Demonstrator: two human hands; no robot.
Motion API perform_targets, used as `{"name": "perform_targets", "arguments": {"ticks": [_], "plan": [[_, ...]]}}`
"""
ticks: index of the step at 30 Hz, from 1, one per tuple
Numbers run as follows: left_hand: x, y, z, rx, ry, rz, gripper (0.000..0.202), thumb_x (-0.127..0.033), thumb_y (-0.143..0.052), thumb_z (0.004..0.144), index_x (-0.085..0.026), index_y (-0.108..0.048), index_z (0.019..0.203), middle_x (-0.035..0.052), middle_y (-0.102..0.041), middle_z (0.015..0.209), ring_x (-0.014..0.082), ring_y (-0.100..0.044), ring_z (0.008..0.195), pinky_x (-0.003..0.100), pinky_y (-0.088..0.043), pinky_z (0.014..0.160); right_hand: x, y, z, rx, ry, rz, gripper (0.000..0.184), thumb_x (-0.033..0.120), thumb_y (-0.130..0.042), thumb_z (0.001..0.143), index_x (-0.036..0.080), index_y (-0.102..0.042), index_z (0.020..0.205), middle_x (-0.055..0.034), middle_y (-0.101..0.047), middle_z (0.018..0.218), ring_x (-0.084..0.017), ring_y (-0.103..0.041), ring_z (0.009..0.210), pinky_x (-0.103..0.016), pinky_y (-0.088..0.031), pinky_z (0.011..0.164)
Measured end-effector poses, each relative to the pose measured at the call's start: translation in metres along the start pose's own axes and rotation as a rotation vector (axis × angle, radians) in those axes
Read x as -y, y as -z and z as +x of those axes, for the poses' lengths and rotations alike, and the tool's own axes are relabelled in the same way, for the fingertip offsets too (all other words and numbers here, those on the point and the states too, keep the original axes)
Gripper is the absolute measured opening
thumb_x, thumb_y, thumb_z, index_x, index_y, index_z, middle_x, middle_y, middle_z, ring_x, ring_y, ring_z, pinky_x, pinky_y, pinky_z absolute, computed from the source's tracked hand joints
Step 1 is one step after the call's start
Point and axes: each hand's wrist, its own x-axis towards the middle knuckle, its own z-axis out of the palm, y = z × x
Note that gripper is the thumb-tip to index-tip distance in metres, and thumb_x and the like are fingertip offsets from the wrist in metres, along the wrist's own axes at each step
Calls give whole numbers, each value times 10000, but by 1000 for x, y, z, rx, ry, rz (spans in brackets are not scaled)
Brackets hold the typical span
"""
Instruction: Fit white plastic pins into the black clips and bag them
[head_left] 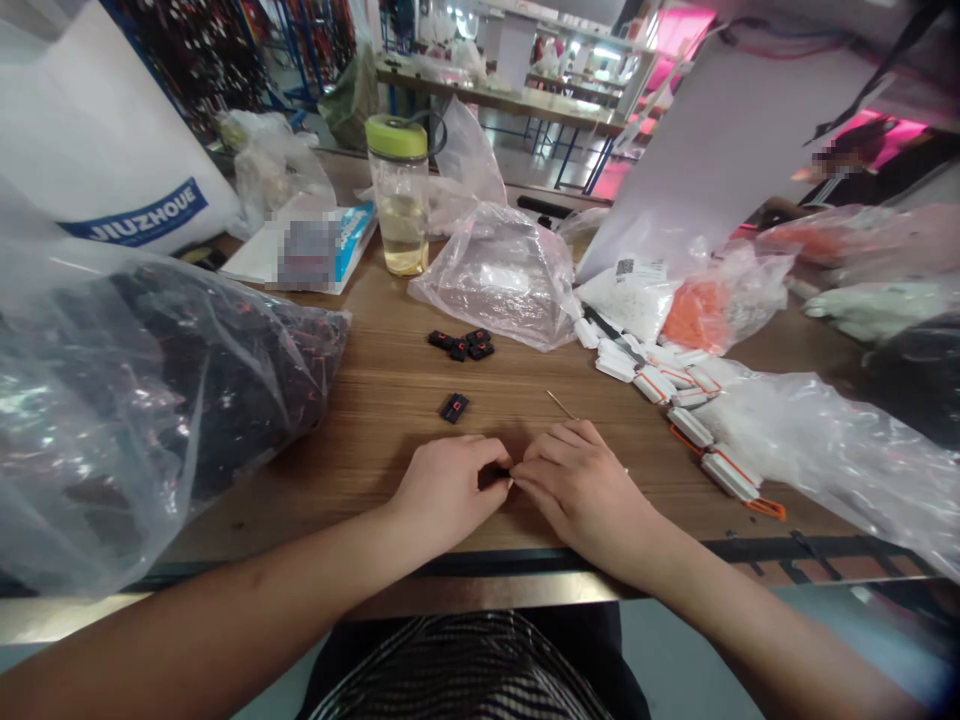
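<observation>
Surface: your wooden table (375,440), hands near its edge.
Hands: your left hand (446,490) and right hand (585,490) come together.
Grip: both pinch one small black piece (499,474) between them.
Beside: another black piece (454,407) lies farther, before left hand.

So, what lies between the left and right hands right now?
In the head view, a small black piece, mostly hidden, sits in the narrow gap at the fingertips of the left hand and right hand.

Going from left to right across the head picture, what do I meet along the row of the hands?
Clear bag of black parts → left hand → right hand → white-and-orange parts → clear plastic bag
</observation>
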Motion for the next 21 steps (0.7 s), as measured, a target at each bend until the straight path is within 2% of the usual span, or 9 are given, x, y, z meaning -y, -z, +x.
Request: {"name": "perform_targets", "arguments": {"ticks": [6,12,16,21], "plan": [[1,-1,1,-4,-1,8,65,-258,-674,823,-229,-720,858,-24,-623,667,152,-570,620,281,-429,613,-3,-1,-8,-103,-31,71,180,219,-546,970,215,-716,1027,-27,-734,864,-183,-590,808,-368,-353,815],[2,-2,1,0,12,-9,95,-249,-677,813,-246,-735,889,-22,-640,690,161,-571,626,289,-415,607,0,-7,-9,-109,5,11,236,224,-514,985,199,-729,889,-41,-717,835,-192,-578,805,-390,-360,840],[1,-1,1,-1,4,-19,84,-245,-665,807,-248,-724,867,-26,-632,689,151,-554,616,278,-379,590,2,-9,-8,-98,-26,25,241,218,-513,978,197,-740,899,-49,-691,839,-195,-563,820,-385,-364,821],[-2,2,-1,15,-17,-22,66,-224,-647,794,-226,-697,837,-14,-655,770,164,-588,692,289,-411,627,0,-5,-9,-104,-31,144,186,225,-565,941,220,-749,917,-41,-692,855,-194,-590,832,-379,-383,801]]}}
